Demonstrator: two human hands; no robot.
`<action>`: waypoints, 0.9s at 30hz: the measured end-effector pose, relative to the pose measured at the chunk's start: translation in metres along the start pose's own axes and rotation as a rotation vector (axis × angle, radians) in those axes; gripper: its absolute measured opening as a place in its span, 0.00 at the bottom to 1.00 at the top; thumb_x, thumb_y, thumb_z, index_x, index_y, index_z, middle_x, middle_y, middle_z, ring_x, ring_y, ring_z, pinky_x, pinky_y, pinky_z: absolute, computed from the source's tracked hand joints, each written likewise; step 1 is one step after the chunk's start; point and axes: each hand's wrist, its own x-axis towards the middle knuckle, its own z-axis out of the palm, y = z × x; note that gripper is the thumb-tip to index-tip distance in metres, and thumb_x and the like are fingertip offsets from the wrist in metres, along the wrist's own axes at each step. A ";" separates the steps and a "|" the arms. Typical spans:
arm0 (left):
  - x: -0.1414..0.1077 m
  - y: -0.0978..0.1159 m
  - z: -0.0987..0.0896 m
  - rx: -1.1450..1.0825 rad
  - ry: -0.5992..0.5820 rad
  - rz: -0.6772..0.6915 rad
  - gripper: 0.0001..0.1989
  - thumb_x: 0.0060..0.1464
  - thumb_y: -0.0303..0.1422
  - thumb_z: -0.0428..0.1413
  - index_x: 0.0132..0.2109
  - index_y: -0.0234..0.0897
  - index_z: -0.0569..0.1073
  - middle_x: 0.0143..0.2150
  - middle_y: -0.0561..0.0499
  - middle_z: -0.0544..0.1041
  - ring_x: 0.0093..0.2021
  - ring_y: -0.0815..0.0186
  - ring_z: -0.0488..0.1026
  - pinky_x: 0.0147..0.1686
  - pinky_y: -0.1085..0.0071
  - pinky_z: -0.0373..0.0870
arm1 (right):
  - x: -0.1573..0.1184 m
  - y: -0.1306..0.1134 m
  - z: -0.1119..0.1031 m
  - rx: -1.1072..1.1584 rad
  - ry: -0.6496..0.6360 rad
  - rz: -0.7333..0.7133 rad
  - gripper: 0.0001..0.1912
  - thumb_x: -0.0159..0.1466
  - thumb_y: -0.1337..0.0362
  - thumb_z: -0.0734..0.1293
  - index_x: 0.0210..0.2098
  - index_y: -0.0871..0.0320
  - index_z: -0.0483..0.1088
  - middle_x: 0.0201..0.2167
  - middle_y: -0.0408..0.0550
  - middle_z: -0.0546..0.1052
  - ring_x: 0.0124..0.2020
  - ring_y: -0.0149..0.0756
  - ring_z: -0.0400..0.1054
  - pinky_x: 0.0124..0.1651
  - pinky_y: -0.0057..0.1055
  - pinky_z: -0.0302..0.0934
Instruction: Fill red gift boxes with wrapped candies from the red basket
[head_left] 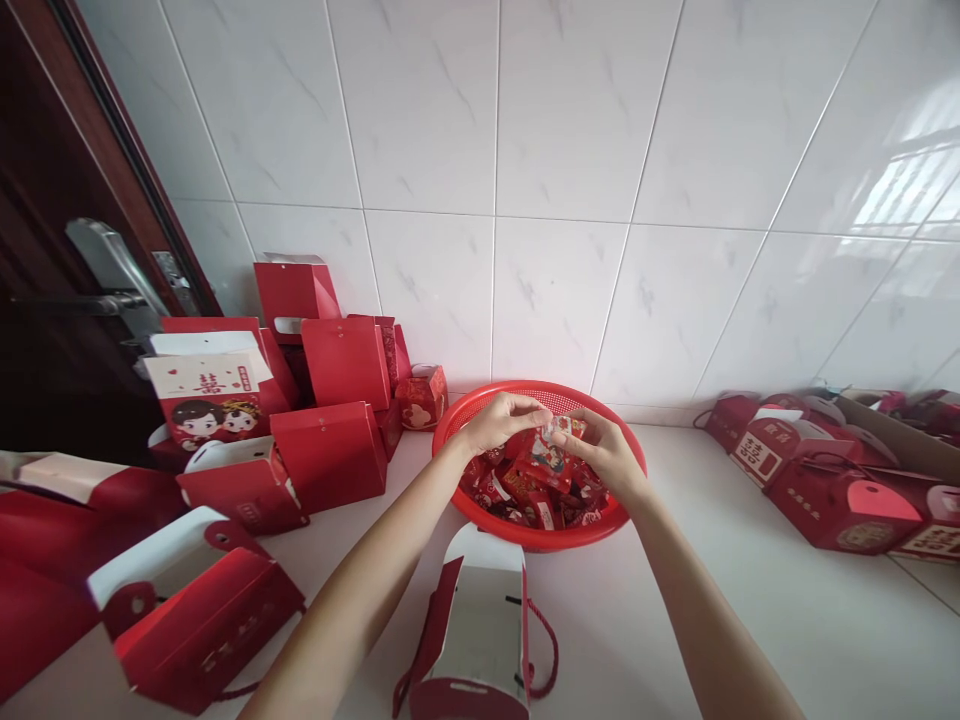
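Note:
Above a red plastic basket, my left hand and my right hand both pinch one small red printed packet with a clear top edge. The left fingers grip its upper left, while the right thumb and fingers press its right side. Several red-wrapped candies lie in the basket beneath. Just in front of the basket stands an open red gift box with a pale inside and a red cord handle on its right; my forearms pass on either side of it.
Several red gift boxes crowd the left side, near a dark door with a metal handle. More red boxes sit at the right beside a cardboard carton. A white tiled wall rises behind the white tabletop.

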 end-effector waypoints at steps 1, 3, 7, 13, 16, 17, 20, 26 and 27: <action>0.000 0.000 0.001 -0.023 0.046 0.018 0.20 0.52 0.50 0.62 0.32 0.36 0.77 0.34 0.50 0.78 0.39 0.62 0.73 0.42 0.68 0.68 | 0.000 -0.001 0.000 0.030 -0.045 0.004 0.24 0.53 0.45 0.77 0.40 0.56 0.75 0.35 0.47 0.81 0.37 0.43 0.76 0.41 0.37 0.70; 0.000 -0.001 0.001 -0.081 0.125 0.036 0.19 0.51 0.49 0.64 0.34 0.35 0.77 0.35 0.50 0.78 0.39 0.63 0.73 0.44 0.68 0.68 | 0.000 -0.001 0.000 0.093 -0.115 -0.001 0.23 0.55 0.49 0.77 0.44 0.55 0.75 0.42 0.50 0.82 0.44 0.45 0.77 0.48 0.41 0.71; 0.000 -0.003 0.001 -0.169 0.187 0.026 0.18 0.48 0.45 0.66 0.37 0.35 0.76 0.36 0.52 0.78 0.37 0.65 0.72 0.42 0.68 0.68 | 0.001 0.001 -0.002 0.139 -0.128 -0.016 0.19 0.58 0.53 0.75 0.45 0.55 0.76 0.44 0.49 0.83 0.46 0.46 0.77 0.50 0.43 0.71; 0.002 -0.002 0.001 -0.194 0.153 0.003 0.18 0.46 0.45 0.66 0.35 0.35 0.74 0.33 0.51 0.78 0.35 0.64 0.74 0.39 0.68 0.69 | 0.001 0.002 -0.002 0.115 -0.052 -0.007 0.17 0.59 0.52 0.73 0.42 0.55 0.75 0.39 0.47 0.83 0.43 0.46 0.78 0.48 0.41 0.72; 0.006 -0.006 0.001 -0.168 0.163 -0.075 0.20 0.54 0.51 0.57 0.35 0.37 0.74 0.33 0.49 0.79 0.36 0.61 0.76 0.40 0.66 0.71 | 0.003 0.007 -0.002 0.097 0.031 -0.019 0.18 0.61 0.48 0.71 0.42 0.54 0.75 0.40 0.47 0.82 0.44 0.46 0.77 0.48 0.40 0.71; 0.007 -0.009 0.001 -0.118 0.156 -0.132 0.21 0.59 0.51 0.52 0.35 0.37 0.75 0.34 0.48 0.80 0.36 0.61 0.77 0.40 0.65 0.71 | 0.005 0.010 -0.002 0.106 0.084 -0.016 0.18 0.61 0.47 0.70 0.42 0.54 0.75 0.40 0.47 0.82 0.44 0.46 0.77 0.47 0.39 0.71; 0.008 -0.023 -0.002 0.199 0.107 -0.330 0.18 0.61 0.43 0.48 0.31 0.39 0.75 0.31 0.48 0.80 0.33 0.62 0.76 0.35 0.67 0.70 | 0.010 0.019 -0.005 0.149 0.269 0.042 0.17 0.60 0.47 0.71 0.38 0.54 0.73 0.37 0.46 0.81 0.37 0.45 0.78 0.41 0.39 0.72; 0.005 -0.050 -0.012 0.549 0.087 -0.481 0.14 0.40 0.26 0.58 0.15 0.40 0.62 0.14 0.55 0.59 0.22 0.66 0.63 0.25 0.68 0.56 | 0.012 0.024 -0.007 0.141 0.323 0.109 0.18 0.57 0.48 0.71 0.39 0.53 0.72 0.33 0.45 0.81 0.29 0.43 0.77 0.36 0.39 0.73; 0.004 -0.052 -0.014 0.573 0.095 -0.490 0.13 0.40 0.25 0.57 0.16 0.40 0.62 0.14 0.55 0.60 0.22 0.66 0.62 0.25 0.68 0.55 | 0.012 0.024 -0.007 0.141 0.325 0.107 0.17 0.57 0.48 0.71 0.39 0.53 0.72 0.32 0.45 0.81 0.28 0.42 0.76 0.35 0.39 0.73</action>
